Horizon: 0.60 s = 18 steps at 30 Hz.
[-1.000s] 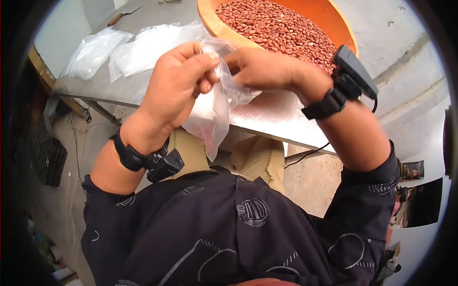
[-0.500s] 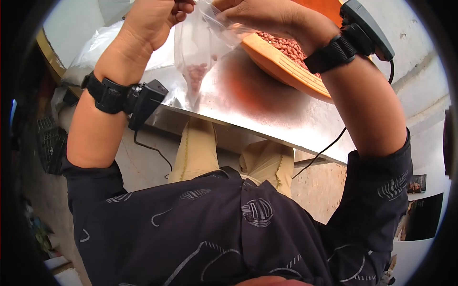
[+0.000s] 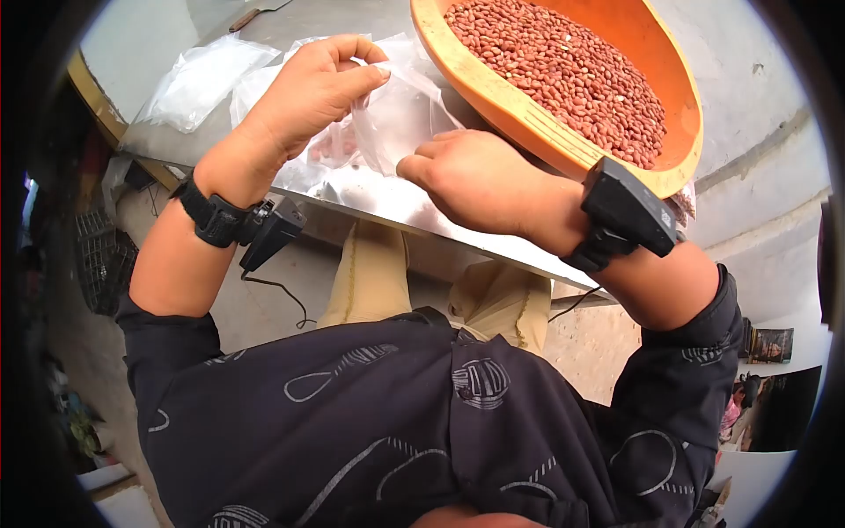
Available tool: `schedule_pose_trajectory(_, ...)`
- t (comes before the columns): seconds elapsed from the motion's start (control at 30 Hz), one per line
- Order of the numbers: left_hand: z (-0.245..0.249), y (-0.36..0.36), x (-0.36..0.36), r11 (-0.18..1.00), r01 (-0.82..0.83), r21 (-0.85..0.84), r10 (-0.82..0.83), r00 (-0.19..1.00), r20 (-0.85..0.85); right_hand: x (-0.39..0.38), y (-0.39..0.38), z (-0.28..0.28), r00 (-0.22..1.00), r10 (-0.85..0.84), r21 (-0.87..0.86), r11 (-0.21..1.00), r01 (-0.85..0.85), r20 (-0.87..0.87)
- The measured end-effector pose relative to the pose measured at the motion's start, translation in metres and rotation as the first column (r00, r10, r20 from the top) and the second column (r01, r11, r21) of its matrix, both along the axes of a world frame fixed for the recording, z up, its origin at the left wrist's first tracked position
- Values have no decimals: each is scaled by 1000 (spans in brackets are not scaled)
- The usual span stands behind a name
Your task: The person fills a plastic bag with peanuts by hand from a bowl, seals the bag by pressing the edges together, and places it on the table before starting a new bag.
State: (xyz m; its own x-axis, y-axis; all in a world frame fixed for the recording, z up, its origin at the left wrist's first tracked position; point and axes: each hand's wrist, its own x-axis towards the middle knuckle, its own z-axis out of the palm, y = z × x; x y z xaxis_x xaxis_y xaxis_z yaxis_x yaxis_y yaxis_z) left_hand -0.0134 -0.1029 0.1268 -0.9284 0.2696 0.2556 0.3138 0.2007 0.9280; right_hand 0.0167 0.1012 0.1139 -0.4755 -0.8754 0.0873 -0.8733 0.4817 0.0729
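Observation:
A clear plastic bag (image 3: 387, 119) with a few red peanuts in it rests on the shiny metal table (image 3: 422, 207), close to its near edge. My left hand (image 3: 308, 92) pinches the bag's upper edge from the left. My right hand (image 3: 471, 176) rests on the table at the bag's right side, fingers curled against the plastic. Just behind my right hand stands a big orange bowl (image 3: 519, 114) full of red peanuts (image 3: 563, 66). Both wrists carry black strapped devices.
More clear bags (image 3: 198, 79) lie in a pile at the table's back left, with a knife handle (image 3: 246, 18) beyond them. Under the table's edge are my knees in tan trousers (image 3: 370, 273). A black crate (image 3: 92, 260) stands on the floor at left.
The bag, held up in the air half a second ago, has come down onto the table. My right hand dropped from the bag's mouth to its lower right side.

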Motion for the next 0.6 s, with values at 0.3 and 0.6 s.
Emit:
schedule_pose_trajectory(0.3,15,11,-17,992,-22,-127,-4,979,-202,-15,33,43,985,114,-364,930,-60,129)
schedule_pose_trajectory(0.6,10,25,-24,992,45,115,-56,993,99,-124,135,106,860,-395,-219,853,474,322)
